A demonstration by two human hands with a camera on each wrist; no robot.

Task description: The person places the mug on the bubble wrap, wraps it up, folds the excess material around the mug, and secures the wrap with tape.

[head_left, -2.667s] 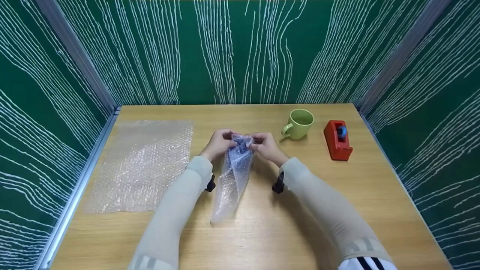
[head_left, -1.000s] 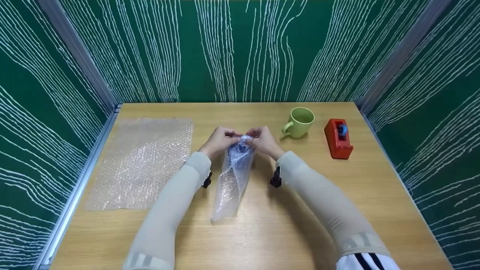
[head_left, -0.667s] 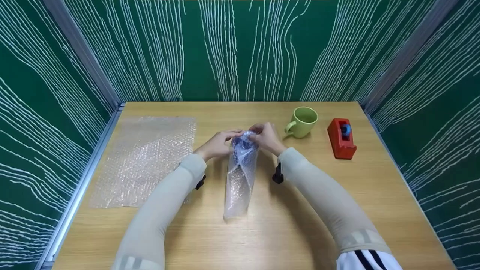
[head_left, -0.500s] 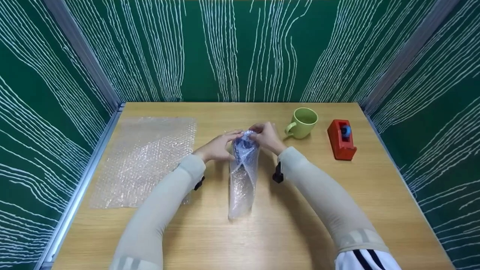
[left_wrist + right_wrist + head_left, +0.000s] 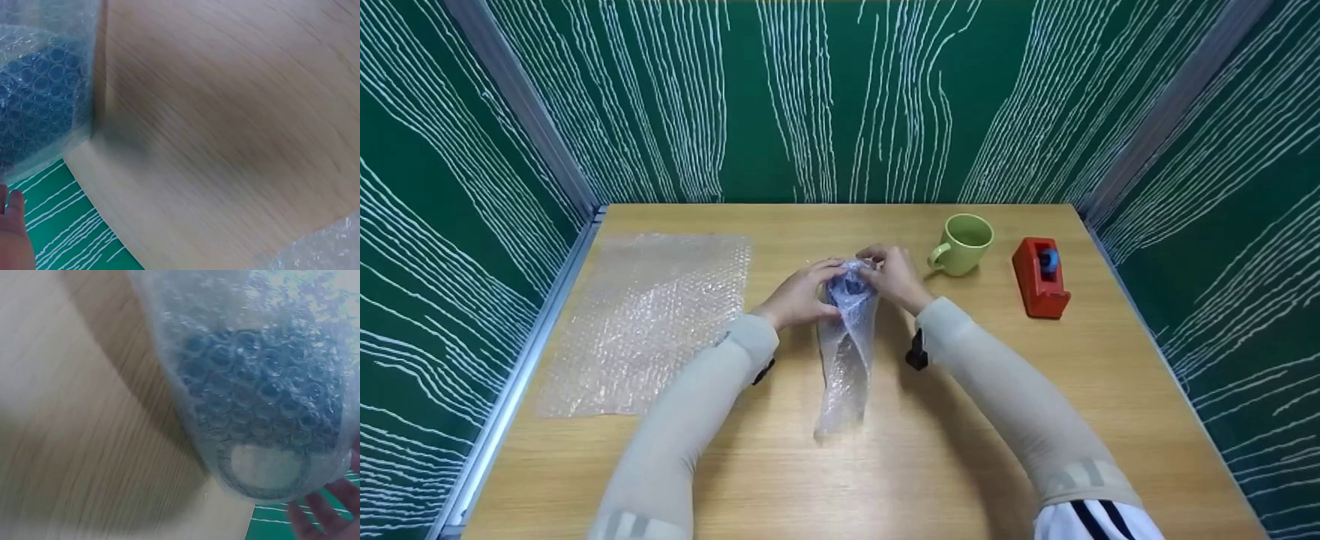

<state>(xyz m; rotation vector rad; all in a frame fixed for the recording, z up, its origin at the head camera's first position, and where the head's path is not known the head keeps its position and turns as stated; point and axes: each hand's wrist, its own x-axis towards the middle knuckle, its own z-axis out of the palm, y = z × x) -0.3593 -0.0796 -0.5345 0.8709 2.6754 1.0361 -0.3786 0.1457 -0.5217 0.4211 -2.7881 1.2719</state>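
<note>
Moved: since the first picture the bubble wrap bundle (image 5: 846,330) has swung so its loose tail now points at the bottom middle of the frame, not the lower left.
Bundle: it sits in the middle of the frame on the surface (image 5: 960,420), with a blue thing inside that shows through the bubbles.
Left hand (image 5: 799,296): its grip is curled round the bundle's top from the left side.
Right hand (image 5: 894,276): its grip pinches the wrap at the top from the right side.
Sheet: a flat bubble wrap sheet (image 5: 649,319) lies at the left.
Others: a green mug (image 5: 964,244) and a red tape holder (image 5: 1039,277) stand at the upper right.
</note>
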